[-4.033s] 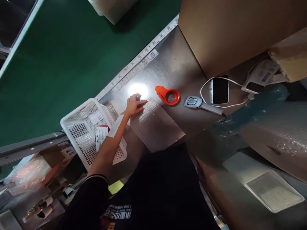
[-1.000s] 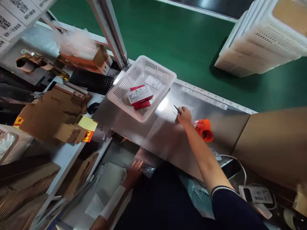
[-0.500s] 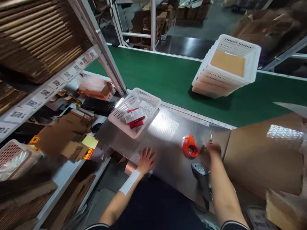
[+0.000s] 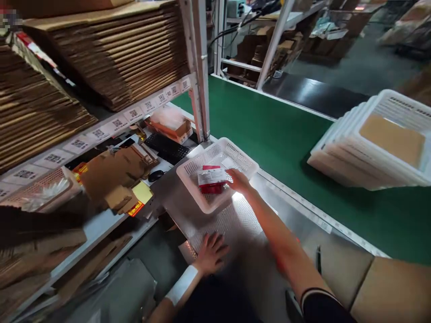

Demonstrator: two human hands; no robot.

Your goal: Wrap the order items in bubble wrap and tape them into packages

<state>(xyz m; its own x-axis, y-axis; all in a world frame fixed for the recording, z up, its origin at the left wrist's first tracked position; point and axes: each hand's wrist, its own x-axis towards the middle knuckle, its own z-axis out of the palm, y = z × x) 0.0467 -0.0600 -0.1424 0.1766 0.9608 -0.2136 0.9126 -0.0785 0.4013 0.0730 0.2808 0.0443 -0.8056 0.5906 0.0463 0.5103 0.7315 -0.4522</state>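
My right hand (image 4: 239,181) reaches into a white perforated basket (image 4: 206,207). Its fingers close round the right end of a white-and-red flat box (image 4: 211,176). Beneath that box lies a red box (image 4: 211,189), partly covered. A clear sheet with a pale label (image 4: 229,163) is also in the basket. My left hand (image 4: 211,255) rests palm down, fingers spread, on clear bubble wrap (image 4: 226,220) at the metal table's near edge. A white band wraps the left wrist.
A green conveyor belt (image 4: 256,121) runs behind the table, carrying stacked white baskets (image 4: 367,139) on the right. Flattened cartons (image 4: 141,58) fill the left shelf. A keyboard (image 4: 166,147) and mouse (image 4: 156,175) sit beyond the basket. Cardboard (image 4: 397,287) lies at the right.
My right hand has left the slim tool on the table's right side and moved left to the box in the basket. The view has swung left. My left hand stays on the bubble wrap.
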